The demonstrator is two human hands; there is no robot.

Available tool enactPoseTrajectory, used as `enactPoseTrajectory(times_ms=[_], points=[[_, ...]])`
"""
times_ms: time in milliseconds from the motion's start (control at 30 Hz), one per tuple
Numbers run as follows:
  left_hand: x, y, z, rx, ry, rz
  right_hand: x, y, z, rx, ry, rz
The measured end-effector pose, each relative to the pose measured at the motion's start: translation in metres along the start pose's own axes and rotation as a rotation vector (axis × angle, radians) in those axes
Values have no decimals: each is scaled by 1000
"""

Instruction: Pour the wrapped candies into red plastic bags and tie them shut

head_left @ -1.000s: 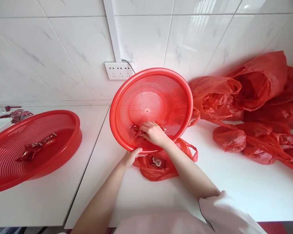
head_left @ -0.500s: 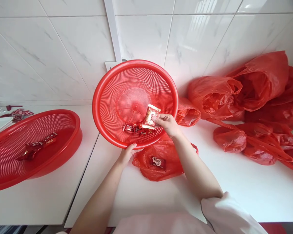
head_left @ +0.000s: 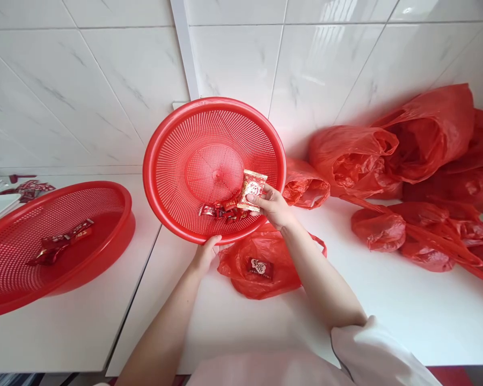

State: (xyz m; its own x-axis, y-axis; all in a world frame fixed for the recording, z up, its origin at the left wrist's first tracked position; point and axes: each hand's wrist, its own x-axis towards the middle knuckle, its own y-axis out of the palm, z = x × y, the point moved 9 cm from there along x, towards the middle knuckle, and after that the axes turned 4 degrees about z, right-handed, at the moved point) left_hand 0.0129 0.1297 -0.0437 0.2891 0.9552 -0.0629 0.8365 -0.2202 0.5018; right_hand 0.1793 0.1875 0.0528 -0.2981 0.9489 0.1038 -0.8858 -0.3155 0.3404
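My left hand (head_left: 206, 253) grips the near rim of a round red plastic basket (head_left: 214, 124), its thumb over the edge and the other fingers partly hidden beneath. The basket is tilted so its inside faces me. Low in it lie several small red wrapped candies (head_left: 221, 210). My right hand (head_left: 274, 207) pinches a gold-and-red candy packet (head_left: 252, 188) between thumb and fingers, over the basket's right inner wall. Below the basket, an open red plastic bag (head_left: 253, 289) lies on the table, with a dark red packet (head_left: 260, 268) with white lettering in it.
Another red basket (head_left: 116, 201) with several wrapped candies (head_left: 60, 242) stands at left. Several filled red plastic bags (head_left: 350, 155) crowd the right side against the tiled wall (head_left: 233, 59). A gap (head_left: 139, 289) runs between the two white tabletops.
The held basket has shifted slightly left, along with my left hand. My right hand still holds the gold-and-red packet, now a little farther right relative to the basket.
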Motion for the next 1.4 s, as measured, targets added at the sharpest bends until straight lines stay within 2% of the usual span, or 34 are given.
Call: enactPoseTrajectory(times_ms=[200, 367, 467, 567, 633, 667, 700, 767, 833, 867, 967, 1100, 1267, 1333, 1400], points=[[1, -1, 2, 1, -5, 10, -3, 4, -2, -128, 23, 96], [1, 3, 1, 1, -27, 48, -17, 33, 11, -304, 25, 374], [2, 2, 1, 10, -39, 33, -27, 41, 18, -442, 23, 499], [2, 0, 3, 24, -56, 22, -41, 39, 3, -594, 196, 712], [1, -3, 4, 28, -54, -12, -51, 29, -12, -786, 329, 810], [1, -5, 4, 28, -47, -27, -51, 21, -15, -907, 355, 790], [1, -5, 4, 28, -37, -34, -48, 12, -14, -1035, 344, 708], [1, -6, 3, 35, -24, -32, -36, -1, 2, -1241, 234, 438], [1, -4, 5, 45, -34, -19, -30, -1, 18, -1308, 83, 242], [1, -3, 6, 49, -43, -11, -29, 5, 22, -1296, 20, 210], [-1, 2, 7, 60, -66, 15, -24, 27, 15, -1254, -95, 270], [-3, 9, 10, 90, -111, 45, -17, 42, -15, -1442, -88, 329], [-1, 6, 13, 106, -106, 33, -12, 47, -38, -1621, -73, 309], [0, 3, 15, 108, -116, 15, -10, 44, -40, -1588, -63, 300], [0, 1, 16, 89, -121, 7, -8, 40, -39, -1454, -72, 303]])
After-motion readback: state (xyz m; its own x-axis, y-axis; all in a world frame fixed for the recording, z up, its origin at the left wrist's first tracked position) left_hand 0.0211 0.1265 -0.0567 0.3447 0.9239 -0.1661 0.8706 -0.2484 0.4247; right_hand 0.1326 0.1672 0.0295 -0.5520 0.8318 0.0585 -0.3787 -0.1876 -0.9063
